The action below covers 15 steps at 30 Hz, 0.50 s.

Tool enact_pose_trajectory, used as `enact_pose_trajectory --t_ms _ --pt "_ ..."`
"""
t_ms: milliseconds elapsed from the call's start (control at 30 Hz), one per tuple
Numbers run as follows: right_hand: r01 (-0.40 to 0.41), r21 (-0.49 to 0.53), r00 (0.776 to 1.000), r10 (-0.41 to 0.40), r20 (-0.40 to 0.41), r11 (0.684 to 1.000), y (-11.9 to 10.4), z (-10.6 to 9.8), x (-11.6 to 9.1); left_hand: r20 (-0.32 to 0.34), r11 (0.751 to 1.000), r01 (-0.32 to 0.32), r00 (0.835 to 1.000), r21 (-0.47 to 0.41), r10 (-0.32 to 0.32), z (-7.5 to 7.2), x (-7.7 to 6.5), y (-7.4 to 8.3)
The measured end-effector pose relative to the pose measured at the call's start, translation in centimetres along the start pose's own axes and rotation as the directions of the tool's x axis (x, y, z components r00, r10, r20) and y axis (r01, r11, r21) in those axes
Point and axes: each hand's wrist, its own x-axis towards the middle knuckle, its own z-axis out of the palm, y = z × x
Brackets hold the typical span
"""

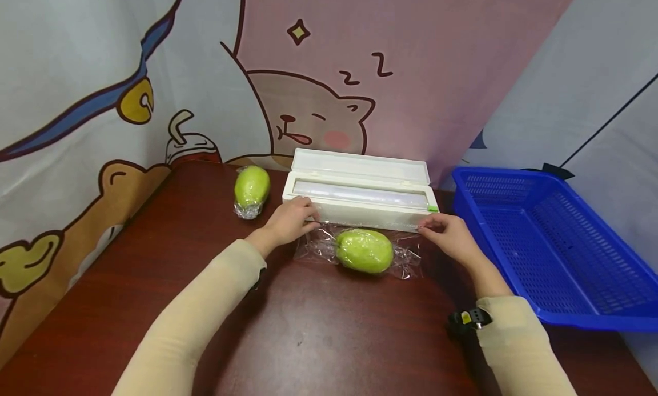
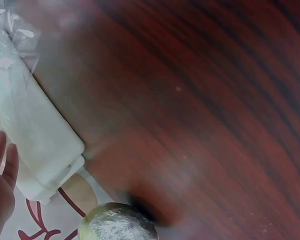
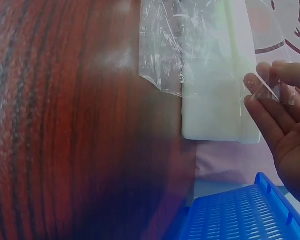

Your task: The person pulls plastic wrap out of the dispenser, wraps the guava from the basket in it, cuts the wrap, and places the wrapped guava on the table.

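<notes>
A green oval fruit (image 1: pixel 364 251) lies on its side on a spread sheet of plastic wrap (image 1: pixel 406 264), just in front of a long white plastic-wrap box (image 1: pixel 360 214). My left hand (image 1: pixel 290 220) holds the sheet's far left corner by the box's front. At the opposite end my right hand (image 1: pixel 449 235) pinches the far right corner. In the right wrist view clear film gathers between the thumb and fingertips (image 3: pixel 251 80). The left wrist view cuts off part of the left hand (image 2: pixel 0 192). The box lid (image 1: pixel 360 166) is raised, exposing the roll (image 1: pixel 360 194).
Another green fruit (image 1: pixel 252 187), wrapped in film bunched at its near end, rests left of the box. A blue plastic basket (image 1: pixel 493 253) stands at the right. Behind the brown table (image 1: pixel 308 339) hangs a cartoon-printed cloth (image 1: pixel 437 59).
</notes>
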Motion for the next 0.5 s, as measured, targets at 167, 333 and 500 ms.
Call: enact_pose_trajectory --t_ms 167,333,500 --pt "0.0 0.05 1.0 -0.001 0.008 0.999 -0.4 -0.2 0.0 0.042 0.992 0.048 0.998 -0.117 -0.043 -0.2 0.2 0.1" --pt "-0.024 0.088 1.0 0.024 0.008 0.996 -0.9 -0.5 0.0 0.06 0.954 0.139 0.99 -0.266 -0.128 -0.6 0.5 0.4" --pt "-0.059 0.123 0.998 0.058 0.012 0.991 -1.3 -0.8 0.0 0.027 0.918 0.151 0.988 -0.367 -0.152 -1.3 0.5 0.9"
